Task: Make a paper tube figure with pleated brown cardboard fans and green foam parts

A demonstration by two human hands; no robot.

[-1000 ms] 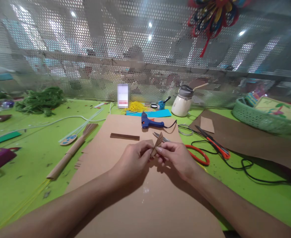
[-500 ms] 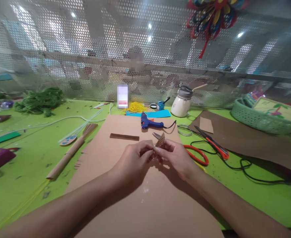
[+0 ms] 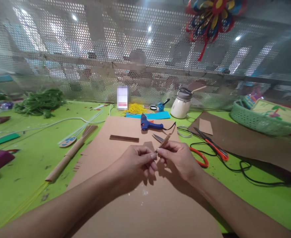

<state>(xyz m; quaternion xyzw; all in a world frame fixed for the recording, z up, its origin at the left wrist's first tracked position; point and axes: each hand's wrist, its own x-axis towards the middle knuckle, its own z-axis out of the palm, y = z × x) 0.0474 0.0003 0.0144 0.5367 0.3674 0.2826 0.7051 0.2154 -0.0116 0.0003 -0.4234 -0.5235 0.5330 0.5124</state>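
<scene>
A small pleated piece of brown paper (image 3: pixel 164 141) is pinched at its lower end between my two hands, above a large brown paper sheet (image 3: pixel 145 211). My left hand (image 3: pixel 139 160) has thumb and forefinger together on its base, the other fingers curled loosely below. On the other side, my right hand (image 3: pixel 178 157) grips the piece between thumb and fingers. Scissors (image 3: pixel 158 138) lie behind and partly under my right hand, blades pointing up-left and an orange handle loop showing at right. Beyond my left hand rests a narrow folded stack of brown paper (image 3: pixel 124 138).
Behind the hands lies a blue glue gun (image 3: pixel 151 124). An orange utility knife (image 3: pixel 211 143), black cord (image 3: pixel 252 175) and green basket (image 3: pixel 266 122) are at right. A rolled paper tube (image 3: pixel 71 153) lies left; a white jug (image 3: pixel 180 104) stands at the back.
The pleated piece has turned and now shows more edge-on, tilted up to the right. My left hand's lower fingers have loosened and dropped a little.
</scene>
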